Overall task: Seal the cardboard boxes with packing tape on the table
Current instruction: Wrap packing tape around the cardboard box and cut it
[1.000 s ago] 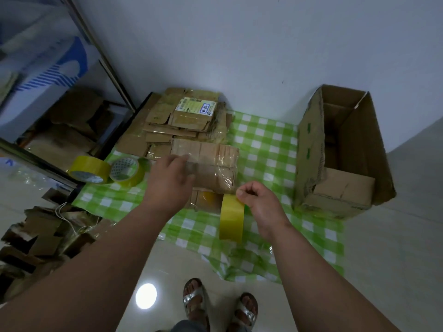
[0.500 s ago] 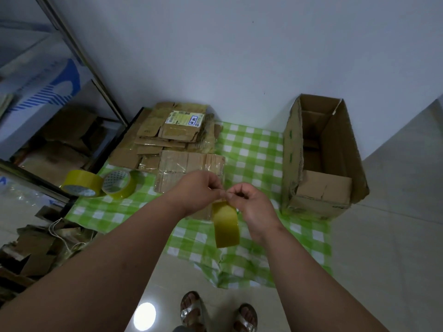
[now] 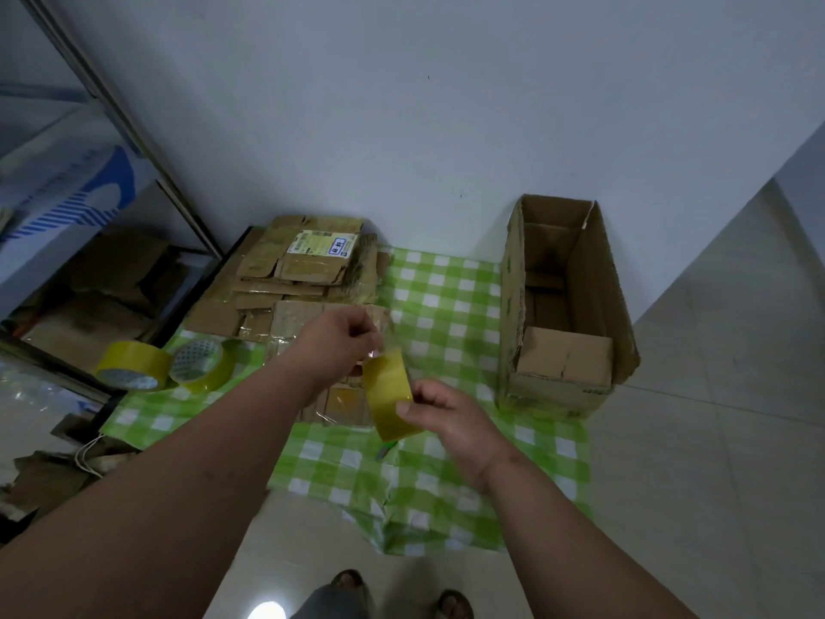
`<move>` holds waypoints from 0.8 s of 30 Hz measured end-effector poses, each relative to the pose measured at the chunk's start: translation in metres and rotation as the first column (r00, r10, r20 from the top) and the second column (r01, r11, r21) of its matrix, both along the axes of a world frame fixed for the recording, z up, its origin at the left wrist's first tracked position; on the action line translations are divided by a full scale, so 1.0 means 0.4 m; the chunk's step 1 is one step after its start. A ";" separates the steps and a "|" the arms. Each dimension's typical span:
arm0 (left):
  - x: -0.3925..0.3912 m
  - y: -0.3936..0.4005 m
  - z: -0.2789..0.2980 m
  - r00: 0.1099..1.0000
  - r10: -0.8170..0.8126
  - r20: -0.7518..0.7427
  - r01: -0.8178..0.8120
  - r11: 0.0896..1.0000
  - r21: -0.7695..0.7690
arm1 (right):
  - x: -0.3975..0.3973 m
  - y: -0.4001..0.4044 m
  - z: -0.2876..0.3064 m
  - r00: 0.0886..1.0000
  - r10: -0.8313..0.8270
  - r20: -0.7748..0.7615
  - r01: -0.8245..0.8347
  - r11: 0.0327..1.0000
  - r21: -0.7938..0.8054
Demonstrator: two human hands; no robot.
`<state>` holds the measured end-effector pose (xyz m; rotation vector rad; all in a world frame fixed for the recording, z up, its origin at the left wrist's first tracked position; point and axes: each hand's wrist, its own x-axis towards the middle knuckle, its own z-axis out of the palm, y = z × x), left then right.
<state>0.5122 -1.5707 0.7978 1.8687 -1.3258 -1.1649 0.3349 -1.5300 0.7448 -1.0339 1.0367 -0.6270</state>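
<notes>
Change since half a second back: the two hands have parted; the left hand (image 3: pixel 343 346) has lifted up and away from the tape roll (image 3: pixel 392 394), seemingly drawing out a clear strip, though the film is too faint to confirm.

Bench (image 3: pixel 451 297), green-checked cloth, against the wall.
Open carton (image 3: pixel 563 306), far right of bench, well apart from the hands.
Flattened cardboard boxes (image 3: pixel 303 270), stacked at bench rear left; the nearest wrapped bundle lies directly under and beyond the left hand.
Two spare rolls (image 3: pixel 165 366), bench left edge.
Tape roll: held upright, axis roughly level, above the bench front.
Right hand (image 3: pixel 451 417): grip pinching the roll at its lower right rim.
Left hand: grip pinched together at fingertips, above-left of roll, nearer the boxes.

Judgement: the strip's line runs from roll toward the bundle; the left hand would lead.
</notes>
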 end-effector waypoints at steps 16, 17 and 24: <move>0.012 -0.122 0.027 0.980 -0.180 0.083 0.185 0.981 -0.059 | 0.045 0.016 0.016 0.976 -0.208 -0.058 0.200 0.973 -0.119; 0.016 -0.129 0.026 0.980 -0.186 0.067 0.190 0.980 -0.055 | 0.050 0.016 0.016 0.974 -0.221 -0.057 0.212 0.969 -0.128; 0.046 -0.183 -0.013 0.983 -0.181 -0.031 0.181 0.984 -0.001 | 0.070 0.048 -0.002 0.973 -0.201 -0.117 0.189 0.976 -0.111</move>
